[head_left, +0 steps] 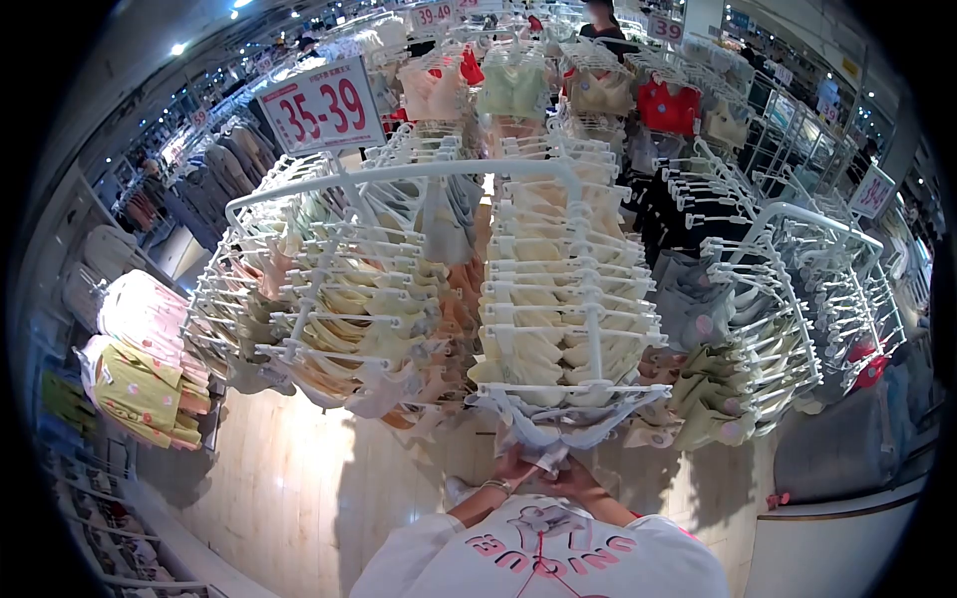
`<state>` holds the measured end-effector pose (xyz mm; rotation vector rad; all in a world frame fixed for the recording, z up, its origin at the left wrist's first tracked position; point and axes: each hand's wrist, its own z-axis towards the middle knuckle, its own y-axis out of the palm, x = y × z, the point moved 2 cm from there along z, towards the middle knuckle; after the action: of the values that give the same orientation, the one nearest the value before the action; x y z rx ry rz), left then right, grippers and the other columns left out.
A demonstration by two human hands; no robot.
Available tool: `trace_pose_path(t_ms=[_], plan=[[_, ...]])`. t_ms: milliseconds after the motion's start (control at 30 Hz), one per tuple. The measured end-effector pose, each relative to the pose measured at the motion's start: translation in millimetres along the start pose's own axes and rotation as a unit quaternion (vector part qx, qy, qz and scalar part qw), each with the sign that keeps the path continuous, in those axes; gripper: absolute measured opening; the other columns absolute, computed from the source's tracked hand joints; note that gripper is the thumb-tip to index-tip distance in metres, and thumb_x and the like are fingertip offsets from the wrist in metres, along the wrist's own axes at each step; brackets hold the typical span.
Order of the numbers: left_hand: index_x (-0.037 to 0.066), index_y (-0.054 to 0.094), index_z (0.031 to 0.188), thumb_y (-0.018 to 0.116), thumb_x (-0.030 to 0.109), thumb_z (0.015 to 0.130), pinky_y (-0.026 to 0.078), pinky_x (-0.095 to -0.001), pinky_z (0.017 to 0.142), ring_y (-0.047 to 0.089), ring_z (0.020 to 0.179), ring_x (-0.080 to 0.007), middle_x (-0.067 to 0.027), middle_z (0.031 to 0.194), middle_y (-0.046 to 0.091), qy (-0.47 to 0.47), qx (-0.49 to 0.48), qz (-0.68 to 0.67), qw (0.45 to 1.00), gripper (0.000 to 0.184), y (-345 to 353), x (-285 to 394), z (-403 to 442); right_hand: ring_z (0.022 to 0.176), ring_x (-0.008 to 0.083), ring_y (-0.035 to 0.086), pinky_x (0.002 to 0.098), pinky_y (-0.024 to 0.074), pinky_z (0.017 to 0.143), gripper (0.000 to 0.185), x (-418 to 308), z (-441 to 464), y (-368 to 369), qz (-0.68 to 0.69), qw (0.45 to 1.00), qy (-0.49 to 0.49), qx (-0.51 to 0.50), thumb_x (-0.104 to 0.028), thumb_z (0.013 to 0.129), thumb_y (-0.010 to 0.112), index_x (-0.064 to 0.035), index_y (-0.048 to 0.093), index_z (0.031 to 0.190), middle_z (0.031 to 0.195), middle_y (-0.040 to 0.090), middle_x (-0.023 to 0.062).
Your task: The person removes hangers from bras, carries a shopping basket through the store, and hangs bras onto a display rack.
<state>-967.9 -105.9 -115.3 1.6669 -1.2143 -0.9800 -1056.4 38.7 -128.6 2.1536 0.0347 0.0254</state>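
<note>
A pale grey bra (pixel 583 431) hangs from a white hanger (pixel 573 389) at the front end of the middle rack. Just below its cups, my left hand (pixel 512 468) and my right hand (pixel 572 480) are close together. Between them is a small pale grey piece (pixel 546 458), with the fingers of both hands closed on it. Whether this piece is part of the bra or a tag is too small to tell. Rows of cream bras (pixel 533 329) hang behind the grey one.
A white rack rail (pixel 399 171) bears more bras on both sides. A price sign (pixel 321 106) stands at the upper left. Green and pink garments (pixel 150 394) hang at the left. A grey covered bulk (pixel 832 448) is at the right. Another person (pixel 601 25) stands far back.
</note>
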Motion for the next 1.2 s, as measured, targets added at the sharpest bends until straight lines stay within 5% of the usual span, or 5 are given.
trace_pose_path(t_ms=[367,600,767,1000,1200], plan=[[0.006,0.046,0.127,0.049,0.016,0.09,0.029,-0.0494,0.109,0.045,0.124,-0.0287,-0.0084,0.131,0.051,0.022,-0.034,0.068,0.997,0.038,-19,6,4,0.069,0.0194,0.05,0.0307,0.04,0.053,0.025,-12,3,-42,-0.02,0.97,-0.151,0.187,-0.033,0.085,0.062,-0.0096,0.059,0.092,0.08,0.056,0.005],[0.003,0.048,0.122,0.05,0.015,0.09,0.033,-0.047,0.107,0.048,0.12,-0.0283,-0.0109,0.129,0.051,0.126,0.024,0.686,0.716,0.035,-23,0,-2,0.063,0.0207,0.049,0.0347,0.0382,0.052,0.014,-19,24,-96,0.005,0.95,-0.171,0.262,-0.022,0.086,0.054,-0.0085,0.058,0.085,0.071,0.055,0.0078],[0.002,0.048,0.121,0.051,0.01,0.088,0.037,-0.0477,0.105,0.047,0.12,-0.0301,-0.0132,0.126,0.052,0.026,0.152,0.004,0.988,0.033,-4,-3,3,0.067,0.0272,0.053,0.0422,0.045,0.056,0.019,-8,31,-94,0.024,0.971,-0.056,0.23,-0.026,0.088,0.051,-0.0119,0.059,0.098,0.086,0.056,0.0079],[0.002,0.048,0.121,0.052,0.01,0.087,0.038,-0.0488,0.104,0.047,0.12,-0.0316,-0.0151,0.128,0.05,0.022,0.076,0.003,0.997,0.036,18,-1,1,0.078,0.0406,0.058,0.0526,0.0493,0.065,0.041,13,-17,8,-0.298,0.927,-0.109,0.197,-0.046,0.092,0.041,-0.0096,0.056,0.106,0.104,0.059,0.0184],[0.006,0.046,0.128,0.063,0.023,0.082,0.038,-0.0482,0.103,0.049,0.12,-0.0316,-0.0174,0.128,0.051,0.05,0.12,0.1,0.987,0.052,-24,1,11,0.085,0.0323,0.06,0.0471,0.0514,0.069,0.055,10,30,-72,0.229,0.969,0.069,-0.057,-0.055,0.09,0.04,-0.0076,0.057,0.111,0.102,0.061,0.019]])
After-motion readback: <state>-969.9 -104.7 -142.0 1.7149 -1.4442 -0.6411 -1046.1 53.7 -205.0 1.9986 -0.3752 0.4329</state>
